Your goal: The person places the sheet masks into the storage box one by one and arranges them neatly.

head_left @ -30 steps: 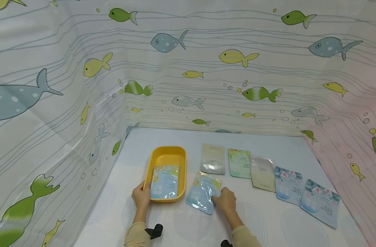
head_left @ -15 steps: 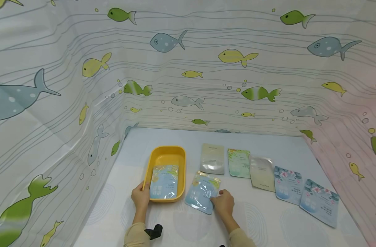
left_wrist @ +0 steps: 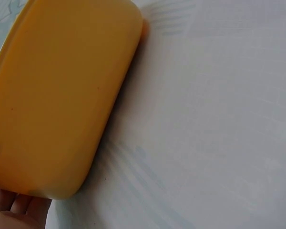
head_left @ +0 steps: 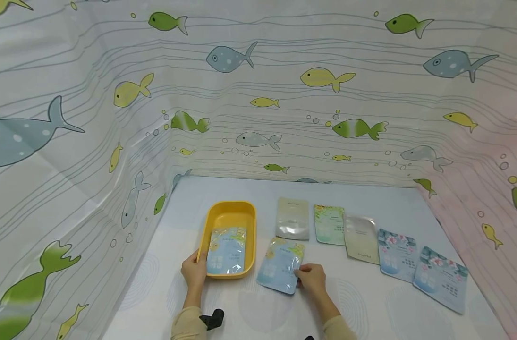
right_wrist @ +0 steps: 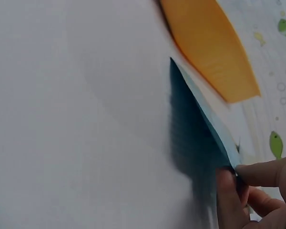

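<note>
My left hand (head_left: 194, 270) grips the near left corner of a yellow plastic tray (head_left: 252, 245), fingers against its outer wall in the left wrist view. Inside the tray lies a blue face mask packet (head_left: 225, 252) with a yellow floral top. To the right of the tray, my right hand (head_left: 312, 278) pinches the right edge of a second blue face mask packet (head_left: 279, 267) between thumb and fingers. The right wrist view shows that packet (right_wrist: 212, 124) edge-on, tilted up at the pinched side with a shadow beneath it.
Behind and right lie a silver-beige packet (head_left: 292, 218), a green packet (head_left: 329, 224), another silver-beige packet (head_left: 362, 239) and two blue flowered packets, one nearer (head_left: 396, 255) and one at far right (head_left: 440, 279). A fish-print curtain (head_left: 292, 108) surrounds the white table (head_left: 368, 307).
The second blue packet's right side has come up slightly and its glare has shifted; the right hand now pinches its edge, having moved a little right. The left hand and tray stay put.
</note>
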`<state>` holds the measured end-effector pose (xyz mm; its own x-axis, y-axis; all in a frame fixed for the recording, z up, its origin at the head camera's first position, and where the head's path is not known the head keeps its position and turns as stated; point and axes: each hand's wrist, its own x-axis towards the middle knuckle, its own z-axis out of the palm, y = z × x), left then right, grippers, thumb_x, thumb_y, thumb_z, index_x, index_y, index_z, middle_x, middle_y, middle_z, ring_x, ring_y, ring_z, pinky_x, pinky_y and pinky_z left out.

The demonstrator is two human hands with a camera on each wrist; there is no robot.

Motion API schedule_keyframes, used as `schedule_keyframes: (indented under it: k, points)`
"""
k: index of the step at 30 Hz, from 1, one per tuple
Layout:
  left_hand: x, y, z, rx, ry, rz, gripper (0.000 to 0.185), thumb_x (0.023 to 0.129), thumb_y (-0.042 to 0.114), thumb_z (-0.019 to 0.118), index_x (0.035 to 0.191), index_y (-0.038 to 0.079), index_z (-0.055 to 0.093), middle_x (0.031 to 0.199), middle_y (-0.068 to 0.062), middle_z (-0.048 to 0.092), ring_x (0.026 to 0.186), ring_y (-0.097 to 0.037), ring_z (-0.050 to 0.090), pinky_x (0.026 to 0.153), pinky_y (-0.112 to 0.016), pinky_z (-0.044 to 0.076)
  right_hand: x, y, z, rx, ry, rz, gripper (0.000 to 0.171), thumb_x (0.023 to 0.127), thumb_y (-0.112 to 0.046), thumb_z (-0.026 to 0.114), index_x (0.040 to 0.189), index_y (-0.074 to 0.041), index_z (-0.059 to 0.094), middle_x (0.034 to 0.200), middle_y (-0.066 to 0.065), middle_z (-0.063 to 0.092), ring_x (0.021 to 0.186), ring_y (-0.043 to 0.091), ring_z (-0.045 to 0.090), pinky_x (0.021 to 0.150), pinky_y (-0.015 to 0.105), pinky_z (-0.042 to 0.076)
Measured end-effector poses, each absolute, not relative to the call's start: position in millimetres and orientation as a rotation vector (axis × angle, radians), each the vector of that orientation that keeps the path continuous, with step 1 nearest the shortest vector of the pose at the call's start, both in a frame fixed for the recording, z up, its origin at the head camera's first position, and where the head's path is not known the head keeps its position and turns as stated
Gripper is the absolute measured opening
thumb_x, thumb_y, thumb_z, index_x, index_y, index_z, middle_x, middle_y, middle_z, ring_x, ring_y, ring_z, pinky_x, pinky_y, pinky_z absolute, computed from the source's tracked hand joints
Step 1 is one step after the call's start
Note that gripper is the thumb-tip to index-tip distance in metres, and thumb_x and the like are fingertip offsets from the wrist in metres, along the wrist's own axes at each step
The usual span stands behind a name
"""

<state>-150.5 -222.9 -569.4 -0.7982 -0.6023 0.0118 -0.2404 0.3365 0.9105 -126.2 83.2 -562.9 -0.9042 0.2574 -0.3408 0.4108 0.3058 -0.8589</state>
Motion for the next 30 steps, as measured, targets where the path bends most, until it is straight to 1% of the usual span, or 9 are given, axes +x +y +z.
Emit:
schedule_keyframes:
  k: [8, 12, 16, 21, 25, 30]
  points:
    - [-149.0, -223.8, -568.9, 0.759, -2.258, -1.469, 0.030, 0.090, 0.004, 0.056, 0.115, -0.012, 0.060, 0.113, -0.031, 0.060, 0.108, -0.043, 0.057, 0.089, -0.051, 0.048, -128.3, 94.1, -550.0, 0.535, 2.283, -1.790, 0.024, 0.080, 0.003, 0.065, 0.101, 0.015, 0.061, 0.076, 0.012, 0.066, 0.056, 0.013, 0.060, 0.055, 0.028, 0.055]
    - [-148.9, -224.2, -569.4, 0.760, -2.262, -1.474, 0.030, 0.091, 0.004, 0.056, 0.116, -0.012, 0.060, 0.114, -0.032, 0.059, 0.109, -0.043, 0.057, 0.089, -0.051, 0.048, -127.5, 96.4, -546.2, 0.509, 2.271, -1.839, 0.028, 0.079, 0.004, 0.064, 0.104, 0.016, 0.061, 0.077, 0.013, 0.068, 0.054, 0.012, 0.060, 0.053, 0.026, 0.055]
    - [-149.1, -224.5, -569.8, 0.766, -2.262, -1.479, 0.031, 0.091, 0.005, 0.055, 0.116, -0.011, 0.060, 0.114, -0.031, 0.059, 0.109, -0.043, 0.056, 0.089, -0.051, 0.048, -127.0, 98.6, -540.8, 0.478, 2.277, -1.875, 0.027, 0.079, 0.006, 0.064, 0.103, 0.017, 0.062, 0.077, 0.015, 0.068, 0.053, 0.012, 0.060, 0.053, 0.025, 0.054]
    - [-150.2, -224.1, -568.5, 0.759, -2.260, -1.463, 0.030, 0.091, 0.005, 0.057, 0.116, -0.011, 0.060, 0.114, -0.031, 0.060, 0.109, -0.043, 0.056, 0.089, -0.051, 0.048, -129.8, 102.0, -532.6, 0.456, 2.277, -1.915, 0.024, 0.080, 0.007, 0.063, 0.102, 0.016, 0.063, 0.078, 0.017, 0.068, 0.055, 0.013, 0.061, 0.054, 0.027, 0.055]
    - [-151.4, -223.8, -568.2, 0.749, -2.267, -1.453, 0.030, 0.090, 0.004, 0.057, 0.115, -0.012, 0.060, 0.113, -0.031, 0.060, 0.110, -0.044, 0.056, 0.090, -0.051, 0.047, -133.5, 104.2, -527.8, 0.454, 2.276, -1.908, 0.024, 0.080, 0.006, 0.063, 0.103, 0.015, 0.063, 0.080, 0.016, 0.069, 0.057, 0.013, 0.061, 0.057, 0.030, 0.057]
    - [-151.4, -224.4, -570.2, 0.743, -2.269, -1.450, 0.029, 0.090, 0.004, 0.057, 0.114, -0.011, 0.061, 0.112, -0.030, 0.060, 0.109, -0.044, 0.056, 0.091, -0.051, 0.046, -136.7, 105.6, -525.2, 0.445, 2.272, -1.887, 0.025, 0.081, 0.005, 0.063, 0.104, 0.013, 0.063, 0.081, 0.014, 0.069, 0.060, 0.015, 0.063, 0.059, 0.031, 0.057]
